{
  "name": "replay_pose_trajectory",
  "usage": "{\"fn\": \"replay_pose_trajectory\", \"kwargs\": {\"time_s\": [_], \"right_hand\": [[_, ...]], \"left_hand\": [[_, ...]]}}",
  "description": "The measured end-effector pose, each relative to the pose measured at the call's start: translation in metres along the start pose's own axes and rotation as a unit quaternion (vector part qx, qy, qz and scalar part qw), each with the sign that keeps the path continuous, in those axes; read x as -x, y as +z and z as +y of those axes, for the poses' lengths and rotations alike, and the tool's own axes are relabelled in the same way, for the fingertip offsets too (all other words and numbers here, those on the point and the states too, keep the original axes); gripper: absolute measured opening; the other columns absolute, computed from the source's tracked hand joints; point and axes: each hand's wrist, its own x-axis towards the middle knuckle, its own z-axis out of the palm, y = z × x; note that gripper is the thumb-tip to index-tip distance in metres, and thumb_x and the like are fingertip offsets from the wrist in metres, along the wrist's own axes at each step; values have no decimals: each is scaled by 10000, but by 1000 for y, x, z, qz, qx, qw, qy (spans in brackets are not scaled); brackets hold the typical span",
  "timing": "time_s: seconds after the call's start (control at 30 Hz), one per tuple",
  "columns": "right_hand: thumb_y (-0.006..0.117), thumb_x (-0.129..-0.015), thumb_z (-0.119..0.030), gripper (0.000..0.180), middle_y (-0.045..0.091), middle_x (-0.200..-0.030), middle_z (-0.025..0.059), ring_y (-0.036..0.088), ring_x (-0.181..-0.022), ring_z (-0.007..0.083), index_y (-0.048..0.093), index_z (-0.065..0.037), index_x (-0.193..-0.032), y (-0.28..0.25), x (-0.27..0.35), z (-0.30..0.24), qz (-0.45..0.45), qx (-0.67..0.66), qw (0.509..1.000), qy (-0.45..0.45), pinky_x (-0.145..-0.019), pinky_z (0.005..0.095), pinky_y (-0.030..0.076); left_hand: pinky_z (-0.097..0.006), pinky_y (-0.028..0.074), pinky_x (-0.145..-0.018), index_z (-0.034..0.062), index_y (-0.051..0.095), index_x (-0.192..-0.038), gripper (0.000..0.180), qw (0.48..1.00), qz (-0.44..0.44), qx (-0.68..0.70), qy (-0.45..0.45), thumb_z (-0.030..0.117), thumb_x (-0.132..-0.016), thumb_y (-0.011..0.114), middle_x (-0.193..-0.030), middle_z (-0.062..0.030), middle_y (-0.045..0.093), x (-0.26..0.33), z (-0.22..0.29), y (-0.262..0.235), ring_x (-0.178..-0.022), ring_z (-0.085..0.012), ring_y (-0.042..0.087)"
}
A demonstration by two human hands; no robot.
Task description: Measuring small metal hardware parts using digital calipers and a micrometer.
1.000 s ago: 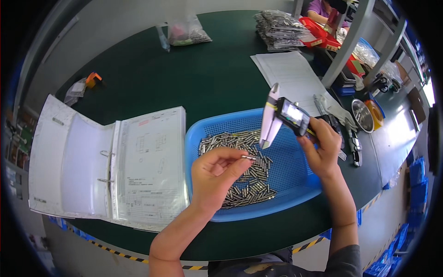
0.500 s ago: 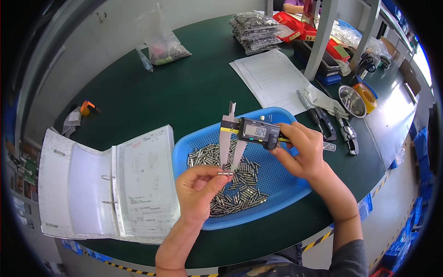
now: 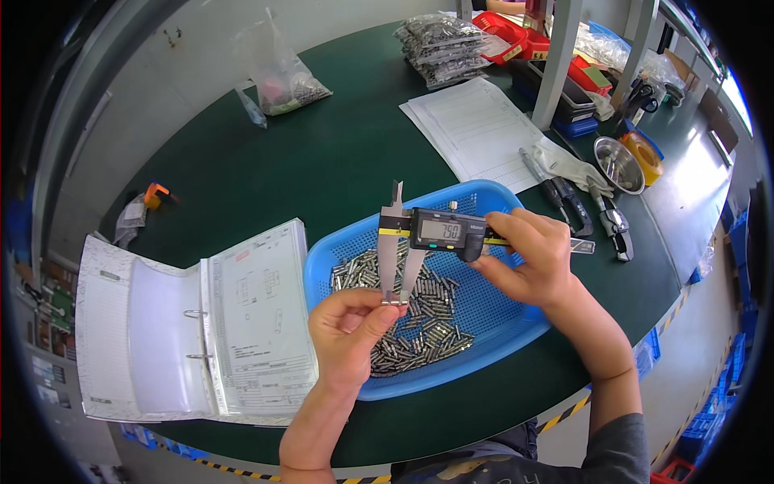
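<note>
Pin point(image 3: 394, 301), small and silvery, pinched between thumb and fingers of left hand point(image 3: 351, 335), held up over the blue tray point(image 3: 484, 202). It sits at the tips of the caliper's lower jaws; whether the jaws are fully seated on it is too small to tell. Caliper point(image 3: 439, 232) is a digital one, grey display body with a yellow strip, held level in right hand point(image 3: 528, 258), fingers wrapped round the display end and thumb near the slide.

Step in hand, as I read it: measuring one pin. Next move calls for the slide eased closed until both jaws bear squarely on the pin, the pin kept straight across them, then a look at the display. A tilted pin would give a false reading.

Pin looks short, cylindrical, bright metal, same as the heap of pins point(image 3: 411, 323) lying loose in the perforated tray just below.

Outward: open ring binder point(image 3: 193, 323) with a drawing sheet left of tray; paper sheets point(image 3: 476, 129) beyond; pliers point(image 3: 564, 202) to the right; bagged parts point(image 3: 447, 44) at far edge of green table point(image 3: 242, 169).
</note>
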Motion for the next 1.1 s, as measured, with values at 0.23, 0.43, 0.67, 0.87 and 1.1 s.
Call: {"fn": "replay_pose_trajectory", "kwargs": {"time_s": [0.23,0.43,0.67,0.87,1.1], "right_hand": [[714,-556,-224,284,469,-528,35,441,-389,173,554,-42,-703,-4,1,-1,5,33,999,1,-364,254,340],[718,-558,-245,287,464,-522,27,457,-400,176,551,-55,-691,-3,1,-1,12,39,999,-5,-364,260,347],[719,-552,-238,287,465,-522,33,456,-401,181,555,-53,-698,-1,2,-1,12,34,999,-2,-364,262,345],[716,-556,-229,301,482,-538,43,459,-403,180,563,-40,-734,1,1,-3,-6,39,999,1,-370,259,346],[675,-557,-145,341,468,-564,53,441,-399,173,552,-3,-842,-1,0,-3,2,44,999,-31,-366,251,344]], "left_hand": [[-270,476,-703,-30,517,-876,199,1000,-14,-4,-25,-50,-698,604,-838,-133,590,-1,1,-1,-761,-172,583],[-273,455,-718,-6,484,-897,220,998,-28,-30,-43,-37,-708,592,-858,-102,567,-2,0,0,-795,-163,563],[-257,445,-703,-8,487,-904,209,997,-1,-31,-66,-28,-720,584,-855,-103,564,-1,2,2,-787,-159,559],[-256,449,-707,-25,520,-889,167,999,-24,-23,-34,-26,-732,577,-860,-107,571,-2,1,1,-793,-157,557],[-244,452,-713,-30,534,-872,165,1000,-9,-29,-3,-41,-718,592,-859,-112,572,-2,-1,-1,-787,-150,558]]}}
